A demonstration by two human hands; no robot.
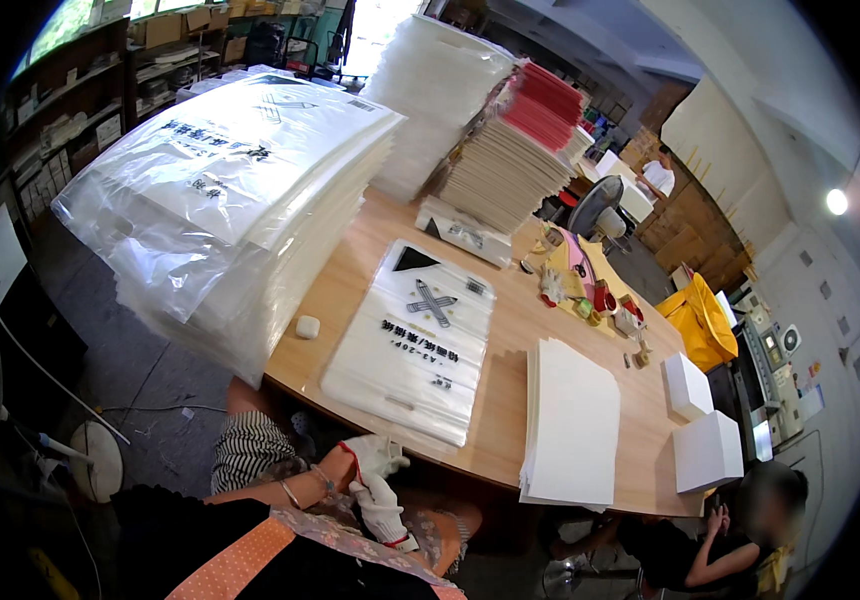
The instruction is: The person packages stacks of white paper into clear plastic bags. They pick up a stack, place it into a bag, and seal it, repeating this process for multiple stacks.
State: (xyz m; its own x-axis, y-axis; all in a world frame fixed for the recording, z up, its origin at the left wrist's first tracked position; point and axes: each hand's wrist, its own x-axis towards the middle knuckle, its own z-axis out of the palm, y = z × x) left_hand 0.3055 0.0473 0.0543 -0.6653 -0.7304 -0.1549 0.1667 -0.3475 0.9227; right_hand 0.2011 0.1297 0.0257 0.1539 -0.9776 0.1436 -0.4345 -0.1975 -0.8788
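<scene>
My left hand [378, 456], in a white knit glove with a red cuff, rests low over my lap below the table edge. Its fingers look loosely stretched, with nothing seen in them. Just under it lies my right hand [380, 506], also in a white glove, with its fingertips near the left wrist; how its fingers are bent is unclear. Neither hand touches the table [430, 458]. Nearest on the tabletop is a flat pile of clear printed plastic bags [415, 350] with a pencil design. Right of it stands a stack of white paper sheets [572, 425].
A tall plastic-wrapped stack [230, 200] overhangs the table's left side. Behind are pale and red stacks [540, 110]. A small white block [307, 327], tape rolls [602, 300], white boxes [708, 452] and a yellow bag [698, 322] lie around. A person [720, 530] sits at lower right.
</scene>
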